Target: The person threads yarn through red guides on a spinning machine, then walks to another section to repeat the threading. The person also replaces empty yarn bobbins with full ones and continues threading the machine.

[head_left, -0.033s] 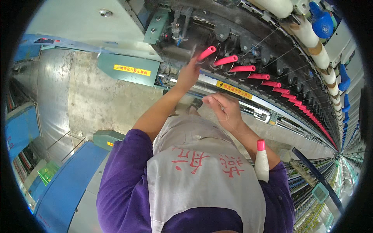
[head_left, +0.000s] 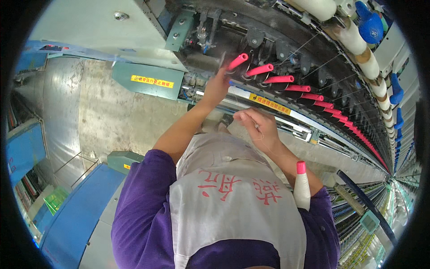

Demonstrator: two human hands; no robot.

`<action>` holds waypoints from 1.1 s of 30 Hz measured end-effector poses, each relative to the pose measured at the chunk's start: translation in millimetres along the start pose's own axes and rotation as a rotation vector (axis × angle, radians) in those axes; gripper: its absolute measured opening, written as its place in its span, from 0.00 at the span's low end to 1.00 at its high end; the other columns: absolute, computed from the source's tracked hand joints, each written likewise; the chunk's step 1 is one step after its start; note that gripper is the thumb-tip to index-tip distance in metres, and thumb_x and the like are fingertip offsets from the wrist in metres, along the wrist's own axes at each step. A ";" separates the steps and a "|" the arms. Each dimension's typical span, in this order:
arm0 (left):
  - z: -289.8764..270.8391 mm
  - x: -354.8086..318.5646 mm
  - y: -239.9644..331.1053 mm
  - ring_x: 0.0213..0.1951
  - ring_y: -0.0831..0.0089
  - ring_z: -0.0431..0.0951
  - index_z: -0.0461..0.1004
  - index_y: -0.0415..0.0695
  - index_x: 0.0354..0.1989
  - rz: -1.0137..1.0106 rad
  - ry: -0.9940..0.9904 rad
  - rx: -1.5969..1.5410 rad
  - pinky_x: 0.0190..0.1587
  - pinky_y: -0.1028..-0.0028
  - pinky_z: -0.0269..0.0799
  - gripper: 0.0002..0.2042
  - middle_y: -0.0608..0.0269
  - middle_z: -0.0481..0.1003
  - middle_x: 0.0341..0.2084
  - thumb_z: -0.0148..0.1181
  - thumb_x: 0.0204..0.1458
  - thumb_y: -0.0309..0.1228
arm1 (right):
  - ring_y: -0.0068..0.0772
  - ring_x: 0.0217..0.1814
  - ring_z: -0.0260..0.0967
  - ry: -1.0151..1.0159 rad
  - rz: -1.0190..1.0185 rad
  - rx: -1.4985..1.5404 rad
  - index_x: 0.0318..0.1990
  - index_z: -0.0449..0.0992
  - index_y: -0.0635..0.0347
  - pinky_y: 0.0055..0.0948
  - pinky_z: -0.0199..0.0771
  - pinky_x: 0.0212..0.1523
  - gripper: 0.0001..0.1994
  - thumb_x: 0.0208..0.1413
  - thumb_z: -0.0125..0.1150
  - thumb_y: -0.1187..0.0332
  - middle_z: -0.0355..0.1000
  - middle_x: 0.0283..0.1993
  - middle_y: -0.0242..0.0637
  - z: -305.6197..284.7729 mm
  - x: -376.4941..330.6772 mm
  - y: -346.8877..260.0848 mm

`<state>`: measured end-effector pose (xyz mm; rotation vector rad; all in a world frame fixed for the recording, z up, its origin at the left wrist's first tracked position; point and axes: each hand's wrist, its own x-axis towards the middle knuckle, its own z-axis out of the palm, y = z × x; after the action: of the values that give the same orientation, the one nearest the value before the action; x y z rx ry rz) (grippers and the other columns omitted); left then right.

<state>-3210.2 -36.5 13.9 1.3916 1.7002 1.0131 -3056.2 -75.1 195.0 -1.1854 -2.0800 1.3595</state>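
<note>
My left hand point(head_left: 217, 86) reaches up to the spinning frame, its fingertips at the base of the first pink bobbin tube point(head_left: 237, 61). Whether it grips anything is hidden. My right hand point(head_left: 256, 125) is held lower, in front of the machine's rail, with its fingers pinched on a thin white thread point(head_left: 265, 141). A row of pink tubes point(head_left: 286, 80) runs away to the right on their spindles. A full white yarn bobbin with a pink tip point(head_left: 301, 188) stands upright by my right elbow, beside the grey apron point(head_left: 233, 210).
Large white roving bobbins point(head_left: 356, 38) and blue holders point(head_left: 371, 22) hang along the upper right. A green panel with a yellow label point(head_left: 150, 80) sits left of the spindles. Blue carts point(head_left: 76, 219) stand on the concrete floor at lower left.
</note>
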 end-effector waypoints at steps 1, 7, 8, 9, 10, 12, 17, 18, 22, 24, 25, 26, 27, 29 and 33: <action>-0.3 -2.6 1.1 0.26 0.43 0.73 0.55 0.53 0.59 -0.045 -0.013 0.050 0.27 0.50 0.66 0.28 0.42 0.72 0.21 0.51 0.46 0.24 | 0.26 0.31 0.72 0.007 -0.013 0.006 0.36 0.74 0.67 0.23 0.73 0.33 0.09 0.59 0.48 0.71 0.73 0.31 0.38 -1.2 -1.7 -1.4; 4.3 -16.4 0.0 0.22 0.45 0.73 0.51 0.51 0.62 -0.053 -0.032 0.161 0.25 0.52 0.68 0.31 0.46 0.72 0.18 0.53 0.46 0.26 | 0.26 0.32 0.72 0.017 0.004 0.006 0.36 0.74 0.68 0.23 0.73 0.33 0.10 0.59 0.49 0.70 0.73 0.33 0.39 -2.7 0.5 -1.3; 5.4 -15.7 -1.3 0.22 0.46 0.73 0.51 0.51 0.62 -0.051 -0.040 0.149 0.25 0.53 0.68 0.32 0.47 0.72 0.17 0.53 0.46 0.26 | 0.26 0.32 0.72 0.012 -0.010 -0.003 0.36 0.74 0.68 0.23 0.73 0.33 0.10 0.59 0.49 0.70 0.73 0.32 0.39 -2.3 1.4 0.4; 6.1 -14.2 -3.0 0.22 0.46 0.73 0.51 0.50 0.62 -0.044 -0.042 0.166 0.26 0.53 0.68 0.32 0.47 0.72 0.18 0.53 0.46 0.26 | 0.26 0.32 0.72 0.009 -0.010 -0.014 0.36 0.74 0.68 0.23 0.73 0.33 0.10 0.59 0.49 0.70 0.73 0.32 0.40 -1.5 2.1 2.7; 7.0 -11.9 -4.7 0.22 0.46 0.73 0.51 0.50 0.62 -0.044 -0.049 0.179 0.26 0.53 0.69 0.32 0.47 0.73 0.18 0.52 0.46 0.26 | 0.27 0.32 0.72 0.006 -0.009 -0.026 0.35 0.74 0.68 0.23 0.73 0.33 0.10 0.59 0.49 0.71 0.73 0.32 0.40 -0.4 2.9 5.4; 8.5 -7.3 -8.1 0.24 0.46 0.74 0.50 0.52 0.62 -0.062 -0.067 0.152 0.27 0.53 0.69 0.32 0.47 0.73 0.18 0.52 0.47 0.27 | 0.27 0.32 0.72 0.009 0.009 -0.007 0.35 0.74 0.68 0.23 0.72 0.33 0.10 0.59 0.49 0.70 0.73 0.31 0.39 2.7 4.9 11.6; 11.7 -3.3 -13.9 0.25 0.44 0.73 0.50 0.53 0.62 -0.102 -0.082 0.067 0.27 0.52 0.68 0.32 0.44 0.73 0.21 0.52 0.46 0.27 | 0.37 0.30 0.72 0.057 -0.027 -0.009 0.34 0.74 0.65 0.30 0.71 0.32 0.10 0.57 0.51 0.67 0.73 0.30 0.42 10.5 21.0 20.3; 12.0 -3.7 -14.8 0.25 0.43 0.73 0.49 0.53 0.62 -0.075 -0.072 0.064 0.27 0.51 0.68 0.32 0.43 0.73 0.21 0.52 0.46 0.27 | 0.32 0.31 0.73 0.051 -0.022 -0.009 0.35 0.74 0.66 0.27 0.71 0.33 0.10 0.58 0.50 0.68 0.73 0.30 0.41 11.1 26.3 20.5; 11.1 -5.5 -17.2 0.26 0.42 0.73 0.48 0.53 0.62 -0.029 -0.071 0.041 0.27 0.50 0.67 0.33 0.42 0.72 0.21 0.52 0.45 0.27 | 0.27 0.34 0.73 0.023 -0.010 -0.073 0.36 0.73 0.67 0.25 0.72 0.34 0.09 0.58 0.49 0.69 0.74 0.31 0.39 13.9 41.6 31.2; 10.3 -5.9 -16.7 0.26 0.42 0.73 0.49 0.52 0.62 -0.029 -0.078 0.035 0.28 0.50 0.67 0.32 0.41 0.72 0.21 0.51 0.45 0.27 | 0.28 0.34 0.73 0.025 -0.011 -0.052 0.41 0.71 0.66 0.26 0.73 0.36 0.10 0.58 0.50 0.69 0.74 0.31 0.39 18.4 40.3 49.3; 9.8 -5.9 -15.6 0.26 0.42 0.73 0.49 0.52 0.62 -0.041 -0.089 0.035 0.28 0.50 0.67 0.32 0.41 0.72 0.21 0.52 0.45 0.27 | 0.28 0.34 0.73 0.044 -0.074 -0.030 0.44 0.70 0.65 0.26 0.73 0.36 0.11 0.57 0.51 0.68 0.74 0.31 0.39 21.0 36.1 60.8; 9.2 -5.9 -14.3 0.27 0.41 0.73 0.50 0.52 0.61 -0.070 -0.103 0.042 0.28 0.50 0.67 0.32 0.40 0.72 0.21 0.52 0.45 0.27 | 0.29 0.34 0.73 0.050 0.037 -0.055 0.47 0.68 0.64 0.27 0.73 0.36 0.13 0.57 0.51 0.67 0.73 0.31 0.39 23.8 31.7 72.3; 9.0 -5.6 -12.1 0.27 0.42 0.73 0.50 0.53 0.62 -0.073 -0.096 0.037 0.29 0.51 0.67 0.33 0.41 0.73 0.22 0.53 0.45 0.27 | 0.29 0.33 0.73 0.073 0.083 -0.071 0.49 0.66 0.63 0.27 0.73 0.37 0.15 0.57 0.51 0.66 0.73 0.31 0.39 25.2 26.7 81.2; 7.1 -6.1 -7.0 0.28 0.43 0.74 0.50 0.55 0.63 -0.110 -0.078 0.040 0.30 0.55 0.68 0.35 0.43 0.73 0.23 0.56 0.43 0.28 | 0.32 0.32 0.72 0.037 0.356 0.104 0.52 0.64 0.60 0.28 0.73 0.36 0.19 0.58 0.48 0.58 0.72 0.30 0.39 17.7 20.5 81.7; -5.9 -11.0 4.8 0.30 0.45 0.74 0.59 0.52 0.58 -0.073 -0.065 0.088 0.31 0.55 0.68 0.29 0.43 0.73 0.23 0.56 0.44 0.29 | 0.33 0.28 0.67 -0.238 0.856 0.989 0.51 0.64 0.62 0.34 0.69 0.33 0.32 0.57 0.32 0.41 0.69 0.29 0.37 -54.5 24.1 -21.9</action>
<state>-3211.5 -47.6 21.3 1.3923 1.7529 0.8523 -3041.6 -29.1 236.2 -1.4575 -0.6458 2.5399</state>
